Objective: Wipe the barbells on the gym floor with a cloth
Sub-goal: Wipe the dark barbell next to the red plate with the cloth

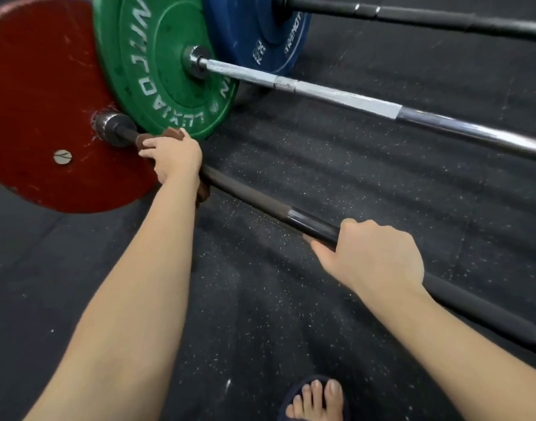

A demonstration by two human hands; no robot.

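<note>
At the near bar's end, just beside its steel collar (pixel 108 124), the fingers (pixel 149 144) of the left hand (pixel 172 154) curl round a rumpled brown cloth (pixel 174 133), holding it wrapped on the dark metal shaft (pixel 248 197) of the nearest barbell, whose scuffed red round plate (pixel 42 95) stands on the black speckled rubber floor (pixel 351 177). Farther along the same shaft the right hand (pixel 379 256) grips the bare bar, fingers curled over it, thumb beneath. Beyond lie a green plate (pixel 157 56) on a silver shaft (pixel 336 97) and a blue plate (pixel 260 47) on a black shaft (pixel 427 18); a sandalled foot (pixel 318 399) shows at the bottom edge.
</note>
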